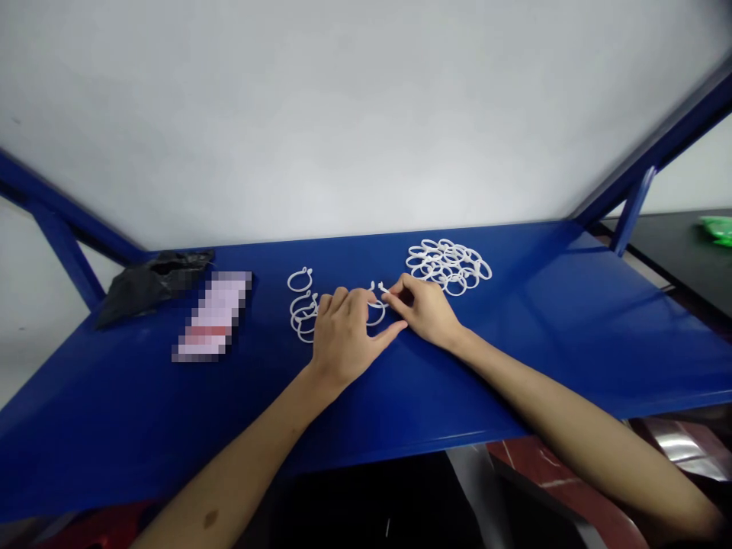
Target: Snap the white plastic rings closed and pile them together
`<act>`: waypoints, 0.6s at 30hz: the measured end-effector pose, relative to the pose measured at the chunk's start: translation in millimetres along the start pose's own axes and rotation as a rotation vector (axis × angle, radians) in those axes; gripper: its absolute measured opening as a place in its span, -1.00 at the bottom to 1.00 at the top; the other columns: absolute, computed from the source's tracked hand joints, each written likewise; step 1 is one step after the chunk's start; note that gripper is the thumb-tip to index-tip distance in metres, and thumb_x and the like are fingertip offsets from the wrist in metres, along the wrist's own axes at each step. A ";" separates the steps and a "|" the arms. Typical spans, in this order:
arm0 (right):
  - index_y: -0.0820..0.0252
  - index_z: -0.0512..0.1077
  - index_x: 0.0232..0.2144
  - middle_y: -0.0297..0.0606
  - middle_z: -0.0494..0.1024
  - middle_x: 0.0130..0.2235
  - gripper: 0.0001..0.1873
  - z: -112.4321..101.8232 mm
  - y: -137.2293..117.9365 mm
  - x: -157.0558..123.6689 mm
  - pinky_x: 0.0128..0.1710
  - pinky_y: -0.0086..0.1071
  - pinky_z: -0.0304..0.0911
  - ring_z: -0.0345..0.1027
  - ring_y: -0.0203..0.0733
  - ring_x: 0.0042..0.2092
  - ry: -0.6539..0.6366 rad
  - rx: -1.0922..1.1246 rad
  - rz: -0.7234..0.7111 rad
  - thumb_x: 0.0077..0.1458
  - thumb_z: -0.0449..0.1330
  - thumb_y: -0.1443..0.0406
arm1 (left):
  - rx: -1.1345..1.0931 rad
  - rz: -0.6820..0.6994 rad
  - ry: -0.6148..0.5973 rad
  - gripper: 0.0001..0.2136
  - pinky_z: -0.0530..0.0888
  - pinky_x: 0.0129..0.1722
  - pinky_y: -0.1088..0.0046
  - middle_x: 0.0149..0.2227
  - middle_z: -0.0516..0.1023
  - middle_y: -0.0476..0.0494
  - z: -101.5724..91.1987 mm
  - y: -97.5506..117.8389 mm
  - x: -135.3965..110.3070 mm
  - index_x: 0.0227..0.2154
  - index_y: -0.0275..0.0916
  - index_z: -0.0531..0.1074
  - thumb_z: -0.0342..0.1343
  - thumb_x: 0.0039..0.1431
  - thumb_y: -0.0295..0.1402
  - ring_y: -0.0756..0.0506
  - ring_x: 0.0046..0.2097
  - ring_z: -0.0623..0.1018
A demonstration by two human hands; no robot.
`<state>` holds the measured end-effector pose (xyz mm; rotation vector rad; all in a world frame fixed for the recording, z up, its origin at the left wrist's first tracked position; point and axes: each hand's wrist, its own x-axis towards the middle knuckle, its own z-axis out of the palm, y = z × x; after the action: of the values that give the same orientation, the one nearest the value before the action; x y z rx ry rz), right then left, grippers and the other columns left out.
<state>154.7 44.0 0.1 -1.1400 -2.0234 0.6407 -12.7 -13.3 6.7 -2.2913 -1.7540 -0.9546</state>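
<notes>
A white plastic ring (pixel 376 323) with a gap and small knobbed ends is between my two hands, low over the blue table. The fingertips of my right hand (pixel 428 311) are pinched on the ring near one knobbed end. My left hand (pixel 343 332) is bent round the ring's left side, its thumb stretched toward my right hand; its fingertips are partly hidden. Several similar rings (pixel 298 317) lie overlapping left of my left hand, partly covered by it. One separate ring (pixel 298 288) lies just behind them. A larger pile of white rings (pixel 449 263) is behind my right hand.
The blue table (pixel 515 366) stands against a pale wall (pixel 354 114). On its left lie a pixelated pinkish phone-shaped item (pixel 214 316) and a crumpled black plastic bag (pixel 152 286). Blue braces (pixel 634 210) rise at both sides. A green item (pixel 717 229) rests on a dark surface far right.
</notes>
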 end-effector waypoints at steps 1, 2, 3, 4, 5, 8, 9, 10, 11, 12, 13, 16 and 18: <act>0.15 0.37 -0.43 -0.36 0.55 -0.45 -0.82 0.0 -0.1 0.3 -0.42 -0.41 0.21 0.39 -0.30 -0.45 -0.006 -0.003 0.008 0.21 0.23 0.27 | 0.035 0.052 0.002 -0.65 0.33 -0.19 0.22 -0.40 0.51 -0.09 -0.3 1.7 -0.8 -0.27 -0.22 0.45 0.32 0.08 -0.05 -0.20 -0.24 0.48; 0.15 0.37 -0.43 -0.36 0.56 -0.45 -0.83 0.0 -0.1 0.6 -0.41 -0.41 0.21 0.39 -0.29 -0.45 -0.011 -0.007 0.011 0.21 0.23 0.28 | 0.077 0.100 -0.014 -0.70 0.31 -0.22 0.22 -0.41 0.51 -0.10 -0.3 2.9 -1.5 -0.35 -0.21 0.46 0.31 0.11 -0.08 -0.21 -0.24 0.47; 0.15 0.37 -0.43 -0.36 0.57 -0.44 -0.83 -0.1 0.1 0.9 -0.40 -0.41 0.21 0.40 -0.29 -0.44 -0.012 -0.016 0.008 0.21 0.24 0.28 | 0.122 0.136 -0.044 -0.74 0.30 -0.23 0.22 -0.39 0.52 -0.12 0.3 3.5 -2.2 -0.38 -0.21 0.46 0.30 0.13 -0.12 -0.21 -0.23 0.46; 0.15 0.37 -0.43 -0.36 0.57 -0.43 -0.83 -0.1 0.5 1.1 -0.40 -0.41 0.21 0.40 -0.29 -0.44 -0.013 -0.025 0.004 0.21 0.24 0.29 | 0.161 0.159 -0.079 -0.79 0.29 -0.23 0.21 -0.37 0.54 -0.13 1.3 3.5 -2.8 -0.39 -0.21 0.48 0.29 0.16 -0.18 -0.22 -0.21 0.45; 0.15 0.37 -0.43 -0.35 0.58 -0.43 -0.84 -0.2 1.0 1.2 -0.40 -0.41 0.21 0.39 -0.29 -0.44 -0.011 -0.034 -0.001 0.21 0.24 0.29 | 0.188 0.169 -0.113 -0.84 0.28 -0.23 0.21 -0.35 0.55 -0.14 2.7 2.9 -3.3 -0.37 -0.21 0.49 0.27 0.19 -0.24 -0.23 -0.20 0.45; 0.14 0.37 -0.42 -0.36 0.57 -0.42 -0.85 -0.9 2.7 1.7 -0.40 -0.41 0.21 0.39 -0.30 -0.44 0.004 -0.055 -0.005 0.21 0.23 0.29 | 0.190 0.150 -0.185 -0.96 0.28 -0.21 0.21 -0.30 0.56 -0.13 6.7 -0.8 -4.4 -0.29 -0.20 0.51 0.18 0.27 -0.38 -0.22 -0.17 0.44; 0.14 0.38 -0.41 -0.36 0.57 -0.43 -0.85 -1.3 3.1 2.0 -0.40 -0.41 0.21 0.38 -0.30 -0.45 0.009 -0.057 -0.004 0.21 0.23 0.29 | 0.176 0.140 -0.198 -0.96 0.28 -0.21 0.21 -0.29 0.57 -0.13 7.4 -2.2 -4.4 -0.27 -0.20 0.50 0.16 0.28 -0.40 -0.22 -0.17 0.44; 0.14 0.38 -0.41 -0.36 0.56 -0.44 -0.85 -1.7 3.3 2.3 -0.40 -0.41 0.22 0.38 -0.29 -0.45 0.013 -0.057 -0.005 0.21 0.23 0.29 | 0.166 0.133 -0.210 -0.95 0.28 -0.22 0.20 -0.29 0.57 -0.13 7.7 -3.4 -4.2 -0.24 -0.20 0.50 0.14 0.29 -0.41 -0.23 -0.18 0.45; 0.14 0.37 -0.41 -0.36 0.56 -0.44 -0.85 -2.2 3.2 2.7 -0.40 -0.40 0.22 0.38 -0.29 -0.46 0.016 -0.054 -0.009 0.21 0.23 0.29 | 0.162 0.130 -0.221 -0.93 0.29 -0.22 0.20 -0.29 0.58 -0.14 7.6 -4.4 -3.8 -0.22 -0.20 0.50 0.13 0.29 -0.41 -0.23 -0.18 0.45; 0.14 0.37 -0.42 -0.36 0.56 -0.44 -0.84 -2.8 3.0 3.2 -0.40 -0.40 0.23 0.37 -0.29 -0.46 0.020 -0.052 -0.014 0.20 0.23 0.28 | 0.161 0.132 -0.234 -0.92 0.29 -0.22 0.19 -0.28 0.58 -0.14 7.2 -5.2 -3.4 -0.22 -0.21 0.50 0.11 0.30 -0.41 -0.24 -0.17 0.45; 0.13 0.36 -0.43 -0.35 0.56 -0.44 -0.83 -3.6 2.9 3.8 -0.41 -0.39 0.23 0.37 -0.28 -0.46 0.029 -0.051 -0.019 0.20 0.23 0.27 | 0.161 0.137 -0.247 -0.91 0.30 -0.21 0.19 -0.27 0.58 -0.15 6.7 -5.8 -2.9 -0.22 -0.20 0.50 0.10 0.31 -0.41 -0.24 -0.17 0.45; 0.12 0.34 -0.45 -0.30 0.56 -0.41 -0.81 -7.6 3.7 6.3 -0.38 -0.34 0.27 0.40 -0.23 -0.43 0.099 -0.064 -0.024 0.20 0.23 0.24 | 0.149 0.133 -0.274 -0.88 0.32 -0.20 0.18 -0.26 0.56 -0.16 5.8 -7.1 -2.0 -0.25 -0.19 0.50 0.05 0.31 -0.41 -0.24 -0.16 0.44; 0.12 0.35 -0.44 -0.28 0.56 -0.40 -0.81 -11.1 6.5 8.2 -0.37 -0.31 0.29 0.40 -0.21 -0.41 0.163 -0.074 -0.002 0.19 0.23 0.22 | 0.145 0.100 -0.272 -0.88 0.33 -0.19 0.18 -0.28 0.55 -0.17 5.7 -8.2 -2.0 -0.29 -0.18 0.49 0.04 0.29 -0.42 -0.24 -0.17 0.44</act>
<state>163.9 55.0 5.2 -1.1930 -1.9222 0.4593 -18.0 -9.8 -1.3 -2.4799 -1.7157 -0.5000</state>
